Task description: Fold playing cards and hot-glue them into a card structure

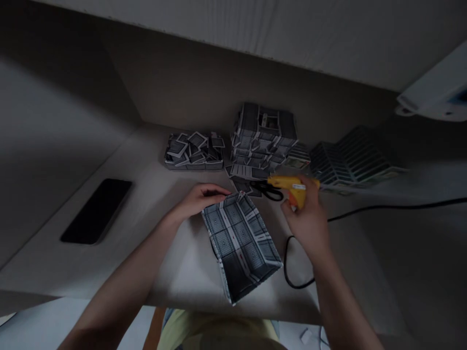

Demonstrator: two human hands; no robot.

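My left hand grips the far left corner of an open box made of patterned playing cards, which is tilted over the table with its inside facing me. My right hand is closed around a yellow glue gun with an orange trigger. The gun's nozzle points left, beyond the box and apart from it. Black-handled scissors lie just under the nozzle, beside some loose cards.
Behind stand a card tray heaped with loose cards, a stacked card structure and stepped rows of cards. A phone lies at left. A black cord runs right. A shelf overhangs the table.
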